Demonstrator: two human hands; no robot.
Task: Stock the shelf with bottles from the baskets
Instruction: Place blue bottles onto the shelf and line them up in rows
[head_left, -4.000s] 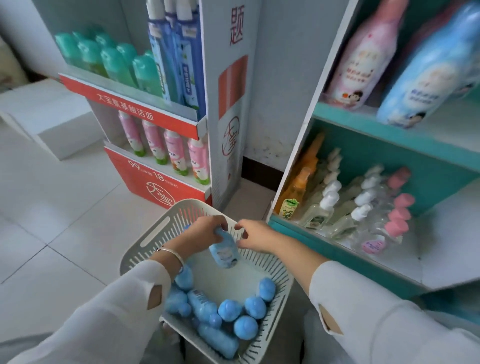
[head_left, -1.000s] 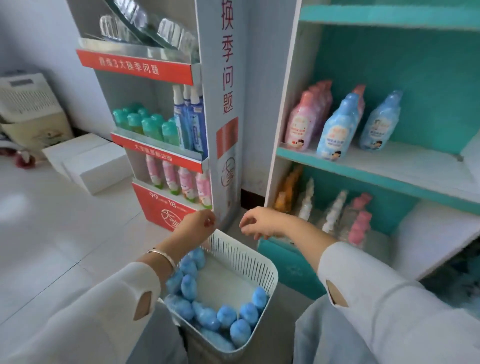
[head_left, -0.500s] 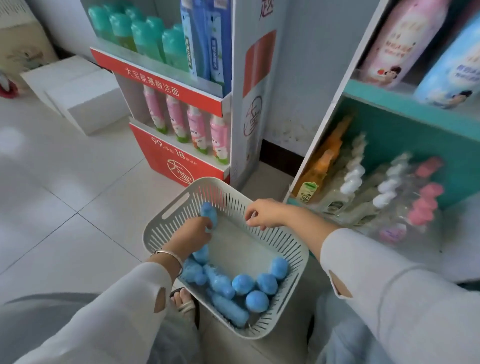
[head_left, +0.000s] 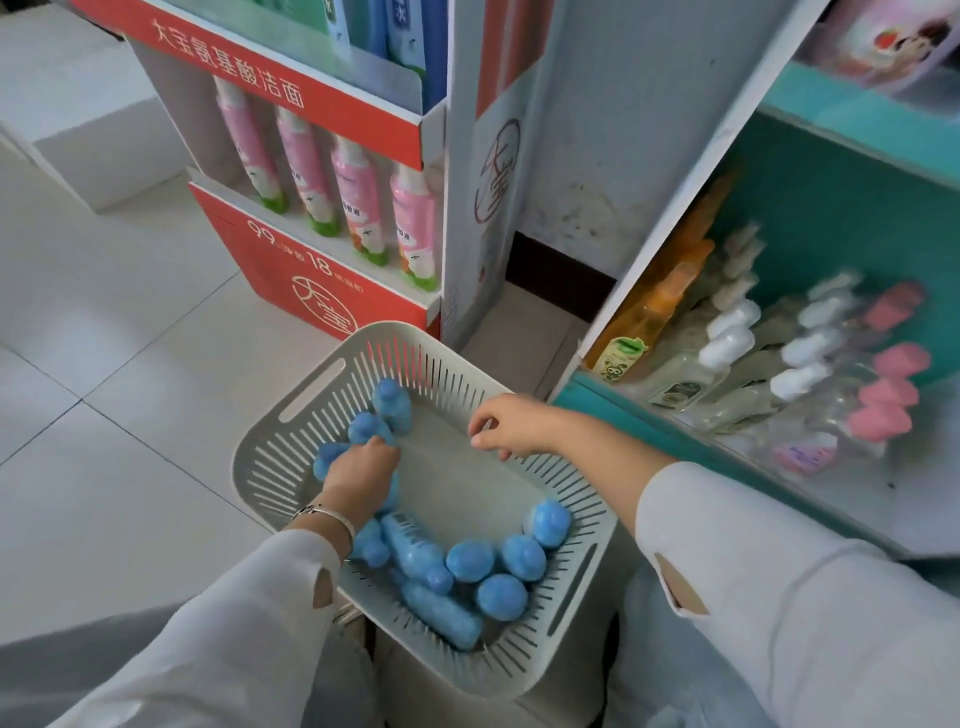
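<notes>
A pale slotted basket (head_left: 311, 384) sits in front of me, holding several small blue bottles (head_left: 470, 561) along its left and near sides. My left hand (head_left: 361, 467) reaches down into the basket's left side and its fingers curl round a blue bottle (head_left: 363, 427) there. My right hand (head_left: 511, 427) hovers over the basket's far right rim with fingers loosely curled, holding nothing. The teal shelf (head_left: 639, 415) on the right carries orange, clear and pink-capped bottles on its low level.
A red and white cardboard display stand (head_left: 291, 270) with pink tubes stands on the tiled floor behind the basket. A white box (head_left: 104, 145) lies at the far left. Pink bottles sit on the teal shelf's upper level at top right.
My view dropped back from the shelves to the basket. My left hand went deeper into the basket's left side onto a blue bottle. My right hand stayed near the far rim.
</notes>
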